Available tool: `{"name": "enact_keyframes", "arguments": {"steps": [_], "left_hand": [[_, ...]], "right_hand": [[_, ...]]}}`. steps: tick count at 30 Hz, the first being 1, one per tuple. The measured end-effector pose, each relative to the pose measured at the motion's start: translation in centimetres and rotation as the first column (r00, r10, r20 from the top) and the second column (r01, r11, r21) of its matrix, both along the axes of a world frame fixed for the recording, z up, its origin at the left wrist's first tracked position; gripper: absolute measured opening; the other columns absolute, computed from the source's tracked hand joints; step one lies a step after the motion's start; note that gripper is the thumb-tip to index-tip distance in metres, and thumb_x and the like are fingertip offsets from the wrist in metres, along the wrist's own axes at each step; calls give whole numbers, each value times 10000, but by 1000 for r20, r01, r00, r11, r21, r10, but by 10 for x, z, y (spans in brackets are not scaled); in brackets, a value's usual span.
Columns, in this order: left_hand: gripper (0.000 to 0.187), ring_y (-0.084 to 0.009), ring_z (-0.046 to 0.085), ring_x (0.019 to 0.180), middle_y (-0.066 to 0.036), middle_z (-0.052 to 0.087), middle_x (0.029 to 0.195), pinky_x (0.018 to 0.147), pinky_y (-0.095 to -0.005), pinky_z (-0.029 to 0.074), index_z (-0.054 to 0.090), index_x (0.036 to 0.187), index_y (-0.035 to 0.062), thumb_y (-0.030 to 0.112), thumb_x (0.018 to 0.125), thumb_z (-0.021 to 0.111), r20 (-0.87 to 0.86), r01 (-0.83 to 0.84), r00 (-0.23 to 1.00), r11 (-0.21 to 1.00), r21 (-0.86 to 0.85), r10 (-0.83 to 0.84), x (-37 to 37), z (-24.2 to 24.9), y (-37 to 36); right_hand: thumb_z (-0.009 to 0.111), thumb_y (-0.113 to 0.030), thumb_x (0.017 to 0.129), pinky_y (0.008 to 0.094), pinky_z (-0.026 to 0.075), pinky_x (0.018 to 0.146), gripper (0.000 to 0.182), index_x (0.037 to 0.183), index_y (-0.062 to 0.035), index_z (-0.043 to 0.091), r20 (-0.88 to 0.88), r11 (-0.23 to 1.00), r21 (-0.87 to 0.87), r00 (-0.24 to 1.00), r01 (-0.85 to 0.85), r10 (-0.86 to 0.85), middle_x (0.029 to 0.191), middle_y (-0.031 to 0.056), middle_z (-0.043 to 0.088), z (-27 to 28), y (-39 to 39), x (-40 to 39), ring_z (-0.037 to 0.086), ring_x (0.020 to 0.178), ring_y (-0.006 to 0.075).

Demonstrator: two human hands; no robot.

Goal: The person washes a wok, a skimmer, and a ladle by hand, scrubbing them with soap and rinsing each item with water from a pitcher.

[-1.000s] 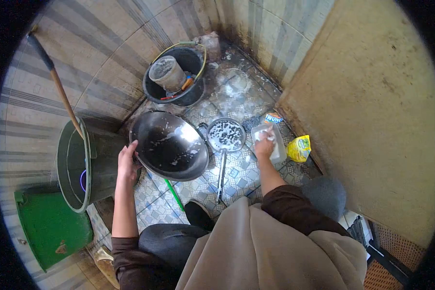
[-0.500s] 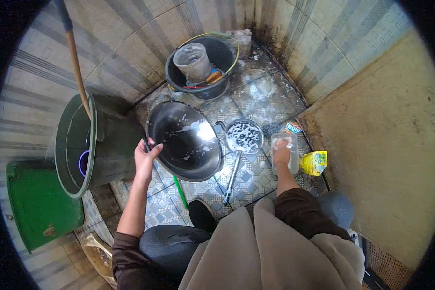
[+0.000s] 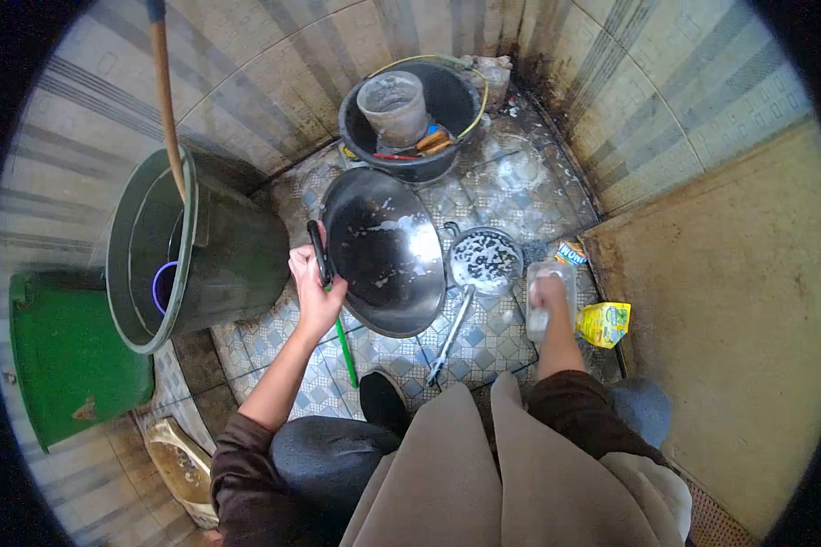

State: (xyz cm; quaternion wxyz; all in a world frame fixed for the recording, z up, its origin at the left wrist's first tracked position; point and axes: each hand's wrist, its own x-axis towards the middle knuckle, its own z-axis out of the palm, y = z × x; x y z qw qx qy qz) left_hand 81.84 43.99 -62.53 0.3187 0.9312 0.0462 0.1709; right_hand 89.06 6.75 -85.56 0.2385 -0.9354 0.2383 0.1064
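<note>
My left hand (image 3: pixel 314 294) is closed around the black side handle of a large dark wok (image 3: pixel 374 260), which is tilted on its side with suds streaked over its inside. My right hand (image 3: pixel 549 294) is down in a clear plastic container (image 3: pixel 535 326) with white suds in it. Its fingers are curled and blurred, so what they hold is hidden. Between the wok and the container sits a small long-handled pan (image 3: pixel 486 259) covered in white foam. A yellow pouch (image 3: pixel 604 325) and a small orange-and-blue packet (image 3: pixel 570 252) lie beside the container.
Behind the wok stands a black tub (image 3: pixel 356 128) holding a grey bucket (image 3: pixel 392 105) and utensils. At left is a big green bin (image 3: pixel 246 251) with a wooden pole (image 3: pixel 166 109) in it, near a green lid (image 3: pixel 77 351). A green stick (image 3: pixel 346 351) lies on the tiled floor.
My left hand has turned, and the wok's black handle now shows in its grip. The wok stands more steeply tilted. My right hand has curled up inside the container. The whole view has shifted slightly.
</note>
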Motion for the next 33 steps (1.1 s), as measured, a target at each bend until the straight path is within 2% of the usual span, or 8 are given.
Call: {"name": "enact_keyframes", "arguments": {"steps": [5, 11, 15, 21, 25, 29, 32, 33], "left_hand": [[714, -285, 321, 1033, -161, 359, 1042, 917, -331, 244, 388, 1195, 55, -18, 485, 422, 52, -14, 998, 998, -62, 17, 3, -7, 1], [697, -284, 314, 1053, -156, 395, 1096, 913, -311, 253, 409, 1180, 43, -63, 492, 383, 53, -45, 998, 999, -20, 46, 11, -14, 7], [659, -256, 339, 1010, -126, 461, 1055, 906, -305, 262, 464, 1128, 21, -77, 484, 367, 155, -176, 970, 980, -90, 188, 16, -30, 5], [566, -244, 334, 1086, -117, 427, 1136, 916, -296, 267, 545, 1024, 3, -121, 504, 362, 178, -296, 929, 939, -174, 325, 19, -32, 6], [517, -256, 311, 1158, -150, 365, 1216, 937, -297, 243, 551, 1005, -15, -147, 550, 345, 229, -281, 913, 927, -249, 338, 17, -40, 14], [551, -260, 380, 1125, -177, 444, 1160, 941, -286, 238, 553, 1016, 1, -135, 532, 325, 89, -215, 958, 885, -412, 273, 4, -39, 13], [531, -201, 454, 1050, -123, 525, 1078, 923, -283, 268, 545, 1004, -3, -112, 523, 348, 30, -233, 967, 928, -292, 253, -1, -39, 8], [510, -211, 452, 1053, -127, 514, 1092, 920, -289, 274, 573, 964, 1, -111, 519, 350, 34, -245, 963, 918, -311, 268, -3, -45, 9]], "right_hand": [[497, -282, 735, 234, 368, 434, 234, 624, -78, 531, -254, 564, 816, 956, 130, 146, 577, 12, 513, 111, 17, 65, 475, 474, 114], [615, -115, 613, 320, 433, 641, 525, 1073, -49, 370, 88, 450, 820, 854, -354, 512, 816, 147, 543, 113, 183, 42, 543, 719, 216], [462, -335, 769, 446, 405, 710, 352, 995, -66, 463, 380, 594, -131, 513, -794, 770, 882, 208, 538, 19, 237, -25, 547, 748, 326], [454, -169, 722, 412, 430, 624, 164, 683, -60, 568, 205, 283, 882, 847, -377, 490, 738, 170, 558, 100, 321, -54, 549, 686, 319], [445, -225, 761, 357, 446, 581, 225, 782, -58, 594, 178, 425, 264, 477, -866, 861, 681, 153, 579, 62, 243, -31, 569, 643, 273], [436, -302, 784, 422, 397, 711, 328, 1024, -86, 490, 449, 666, -417, 497, -619, 743, 853, 137, 565, -15, 251, 43, 542, 774, 290], [456, -307, 787, 400, 358, 751, 355, 1003, -27, 441, 578, 480, 399, 621, -781, 529, 929, 157, 498, 68, 311, 35, 466, 873, 316], [415, -266, 804, 408, 362, 749, 274, 932, -29, 461, 803, 575, 189, 462, -796, 376, 895, 156, 502, 66, 343, 25, 468, 843, 319]]}}
